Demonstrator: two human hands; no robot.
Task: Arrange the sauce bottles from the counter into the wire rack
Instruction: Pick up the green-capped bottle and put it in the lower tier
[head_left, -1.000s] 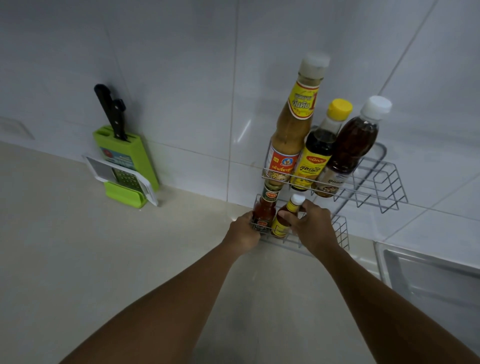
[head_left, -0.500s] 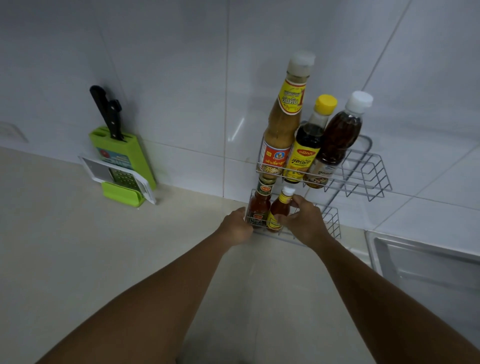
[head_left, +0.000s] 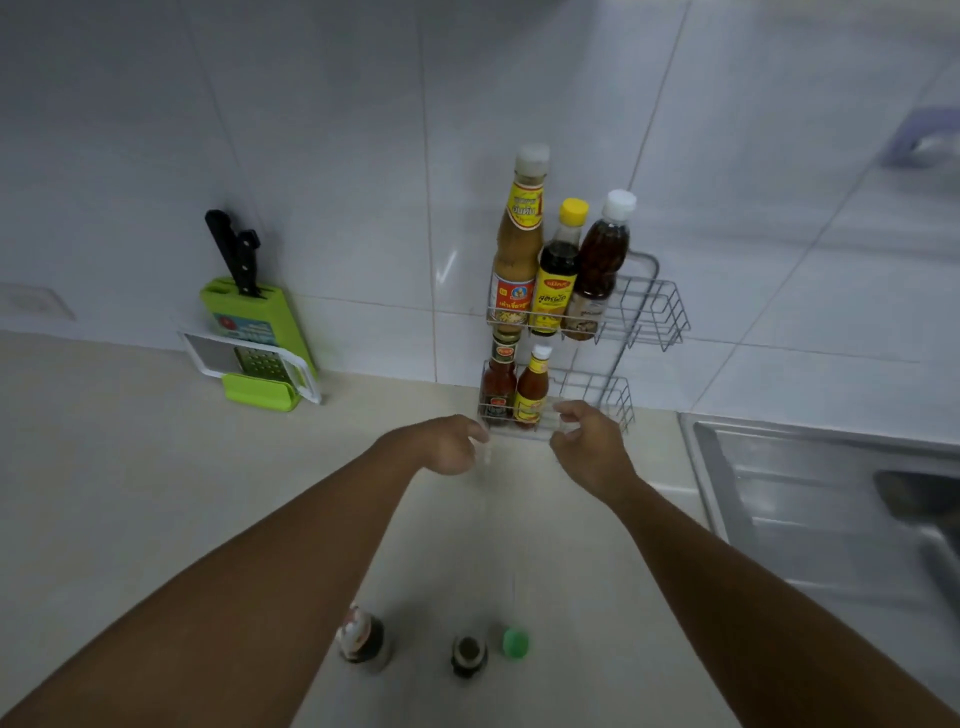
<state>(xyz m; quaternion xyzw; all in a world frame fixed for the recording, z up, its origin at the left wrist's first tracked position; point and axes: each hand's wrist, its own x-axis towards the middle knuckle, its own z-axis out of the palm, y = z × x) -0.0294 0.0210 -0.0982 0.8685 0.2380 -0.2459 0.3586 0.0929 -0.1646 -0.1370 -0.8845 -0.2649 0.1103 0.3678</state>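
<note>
A two-tier wire rack hangs on the tiled wall. Its upper shelf holds a tall tan sauce bottle, a dark yellow-capped bottle and a brown white-capped bottle. The lower shelf holds a red sauce bottle and a small orange-red bottle. My left hand and my right hand hover just in front of the lower shelf, fingers loosely apart, holding nothing. Three bottles stand near me on the counter: one with a pale cap, a dark one and a green-capped one.
A green knife block with black-handled knives and a grater leans against the wall at the left. A steel sink lies at the right. Beige counter stretches between.
Both hands have let go of the two small bottles in the lower shelf and pulled back toward me. The view has dropped, bringing three counter bottles into sight.
</note>
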